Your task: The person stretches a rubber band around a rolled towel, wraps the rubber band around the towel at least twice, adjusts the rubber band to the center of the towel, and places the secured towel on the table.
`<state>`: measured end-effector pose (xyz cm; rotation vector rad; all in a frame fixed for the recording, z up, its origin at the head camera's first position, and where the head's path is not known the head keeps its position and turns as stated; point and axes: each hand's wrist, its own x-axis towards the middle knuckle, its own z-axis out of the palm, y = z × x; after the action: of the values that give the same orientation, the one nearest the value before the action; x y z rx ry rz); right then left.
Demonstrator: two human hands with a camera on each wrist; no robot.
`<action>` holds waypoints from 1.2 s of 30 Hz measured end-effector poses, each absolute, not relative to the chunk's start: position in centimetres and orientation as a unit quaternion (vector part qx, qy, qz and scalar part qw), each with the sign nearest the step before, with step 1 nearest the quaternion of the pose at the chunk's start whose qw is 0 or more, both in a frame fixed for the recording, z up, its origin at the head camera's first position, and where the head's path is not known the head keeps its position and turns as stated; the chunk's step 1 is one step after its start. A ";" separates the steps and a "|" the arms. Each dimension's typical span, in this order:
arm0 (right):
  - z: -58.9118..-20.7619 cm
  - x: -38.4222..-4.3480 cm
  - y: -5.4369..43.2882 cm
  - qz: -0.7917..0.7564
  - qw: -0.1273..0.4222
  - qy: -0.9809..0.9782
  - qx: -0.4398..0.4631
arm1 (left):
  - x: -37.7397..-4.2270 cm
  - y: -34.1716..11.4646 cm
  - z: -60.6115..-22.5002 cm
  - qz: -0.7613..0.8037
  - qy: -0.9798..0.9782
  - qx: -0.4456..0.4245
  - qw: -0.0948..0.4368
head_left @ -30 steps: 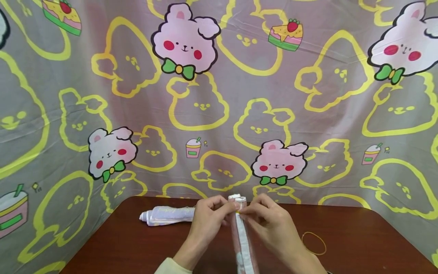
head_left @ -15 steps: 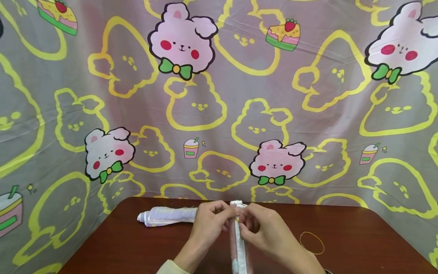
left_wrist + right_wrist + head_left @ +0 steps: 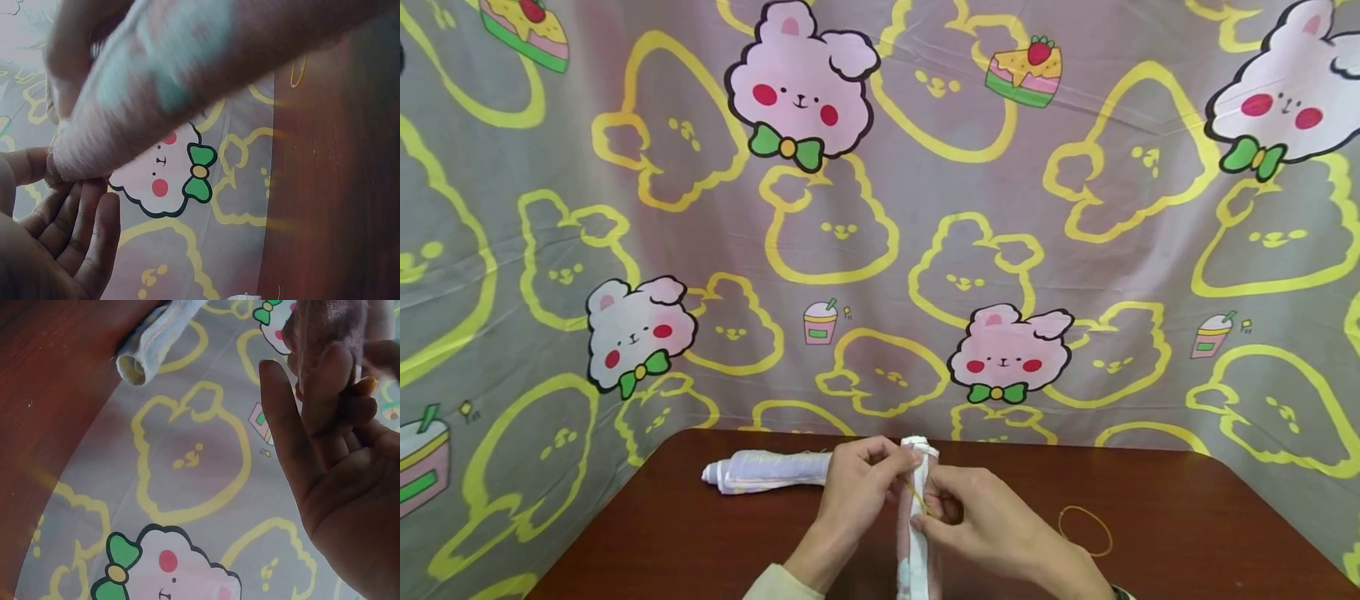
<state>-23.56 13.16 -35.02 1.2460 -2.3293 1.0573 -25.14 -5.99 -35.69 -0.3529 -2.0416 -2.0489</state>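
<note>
A rolled pink-and-white towel (image 3: 914, 546) stands between my hands above the table. My left hand (image 3: 859, 492) grips it near its top end, thumb across the front. A thin yellow rubber band (image 3: 917, 495) runs slantwise over the roll, and my right hand (image 3: 988, 517) pinches its lower part between thumb and fingers. In the left wrist view the towel (image 3: 156, 75) crosses the picture with blurred green patches, its end in the left hand (image 3: 69, 231). The right wrist view shows the towel (image 3: 333, 328) behind the right fingers; the band is mostly hidden there.
A second rolled towel (image 3: 767, 472), lavender and white, lies on the brown table (image 3: 647, 533) to the left. Another yellow rubber band (image 3: 1086, 531) lies on the right, beside my right forearm. A cartoon-printed curtain (image 3: 865, 250) hangs behind the table.
My right hand has moved down along the towel from its top, stretching the yellow band into a slanted line. The left hand keeps its grip. The towel's lower end has swung a little left.
</note>
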 end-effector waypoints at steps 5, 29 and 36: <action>-34.8 -24.5 13.3 0.387 0.207 -0.764 0.473 | -25.9 -6.1 -35.5 -0.720 -0.679 -0.125 0.073; -34.0 -26.1 13.7 0.511 0.089 -0.759 0.395 | -28.4 -5.7 -35.1 -0.806 -0.570 -0.151 -0.049; -34.6 -26.5 13.2 0.467 0.173 -0.755 0.426 | -28.0 -5.3 -34.3 -0.807 -0.577 -0.123 0.011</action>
<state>-26.53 13.18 -34.65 1.2086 -2.1415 1.3261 -28.00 -5.34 -34.30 -0.3826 -1.8017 -2.5186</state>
